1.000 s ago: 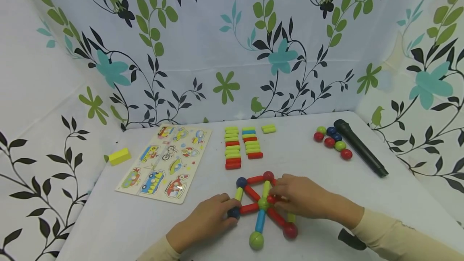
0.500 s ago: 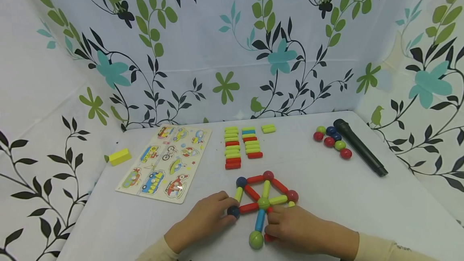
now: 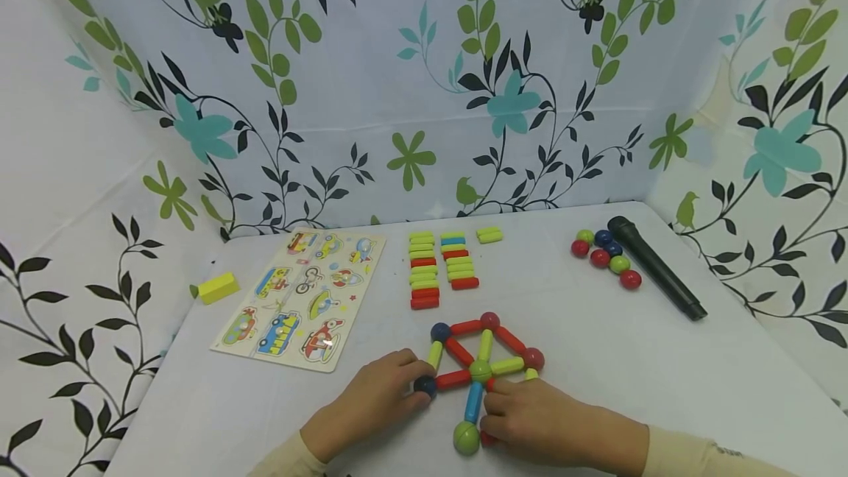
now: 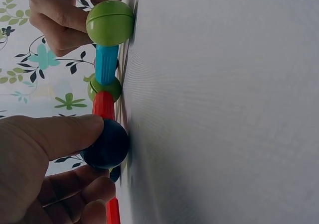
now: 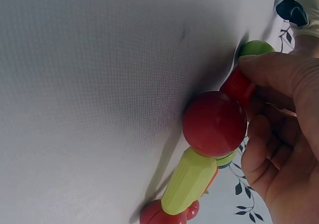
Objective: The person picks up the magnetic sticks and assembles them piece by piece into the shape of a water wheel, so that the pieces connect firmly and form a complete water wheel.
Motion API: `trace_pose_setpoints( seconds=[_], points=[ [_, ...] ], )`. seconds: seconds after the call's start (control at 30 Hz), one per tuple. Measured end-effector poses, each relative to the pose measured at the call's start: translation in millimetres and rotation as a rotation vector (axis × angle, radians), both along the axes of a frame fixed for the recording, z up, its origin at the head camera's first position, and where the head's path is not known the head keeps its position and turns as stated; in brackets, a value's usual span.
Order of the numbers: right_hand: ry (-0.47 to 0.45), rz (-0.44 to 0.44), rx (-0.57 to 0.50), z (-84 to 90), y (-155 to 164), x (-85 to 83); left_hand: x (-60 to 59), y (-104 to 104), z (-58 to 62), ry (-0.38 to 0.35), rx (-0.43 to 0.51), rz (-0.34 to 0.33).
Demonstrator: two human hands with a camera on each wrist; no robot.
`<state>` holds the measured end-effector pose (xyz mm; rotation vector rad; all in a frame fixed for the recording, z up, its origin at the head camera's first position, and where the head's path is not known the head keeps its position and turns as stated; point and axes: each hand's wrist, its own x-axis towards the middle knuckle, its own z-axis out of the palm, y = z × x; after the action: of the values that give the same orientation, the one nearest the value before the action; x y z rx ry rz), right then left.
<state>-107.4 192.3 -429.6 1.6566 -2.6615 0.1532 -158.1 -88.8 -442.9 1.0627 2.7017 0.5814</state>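
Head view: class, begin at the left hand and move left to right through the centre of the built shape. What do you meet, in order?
Left hand → dark blue ball → red stick → green ball → yellow-green stick → red ball.

A ball-and-stick shape point(image 3: 480, 371) on a table point(image 3: 546, 274), between two hands.
The left hand point(image 3: 380, 392) is on a ball point(image 4: 106, 147) at the shape's left end. The right hand point(image 3: 543, 419) is at the front right, on a stick point(image 5: 238, 87) between two other balls point(image 5: 214, 124). Behind the shape lie two lines of loose sticks point(image 3: 424, 269), with a pair of sticks point(image 3: 490, 237) to their right. A puzzle board point(image 3: 294, 302) lies left of the lines, and a block point(image 3: 218, 288) sits left of the board. On the right, loose balls point(image 3: 600, 258) lie beside a microphone point(image 3: 657, 268). A cloth point(image 3: 361, 105) hangs behind the table.
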Motion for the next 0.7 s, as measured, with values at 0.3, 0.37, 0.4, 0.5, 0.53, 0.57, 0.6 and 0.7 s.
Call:
trace_pose_setpoints(
  seconds=[0.3, 0.37, 0.4, 0.5, 0.53, 0.57, 0.6, 0.7],
  points=[
    [0.016, 0.013, 0.004, 1.0, -4.3, 0.6, 0.5, 0.6, 1.9, 0.027, -0.007, -0.014],
    [0.005, 0.011, 0.008, 1.3, -4.9, 0.6, 0.5, 0.5, 1.9, 0.026, -0.009, -0.014],
    [-0.005, 0.007, 0.008, 1.3, -5.0, 0.4, 0.4, 0.3, 1.5, 0.026, -0.010, -0.015],
    [-0.036, -0.004, 0.002, 0.8, -5.1, -0.2, -0.3, -0.2, 0.5, 0.027, -0.006, -0.014],
    [-0.042, -0.006, 0.000, 0.5, -5.0, -0.3, -0.7, -0.4, 0.1, 0.028, -0.004, -0.015],
    [-0.047, -0.008, -0.003, 0.2, -4.9, -0.5, -1.0, -0.5, -0.2, 0.030, -0.003, -0.015],
    [-0.051, -0.007, -0.004, -0.2, -4.7, -0.8, -1.3, -0.7, -0.5, 0.031, -0.002, -0.016],
    [-0.036, 0.003, -0.003, -1.3, -4.0, -1.9, -2.1, -1.1, -1.4, 0.036, 0.000, -0.018]
  ],
)
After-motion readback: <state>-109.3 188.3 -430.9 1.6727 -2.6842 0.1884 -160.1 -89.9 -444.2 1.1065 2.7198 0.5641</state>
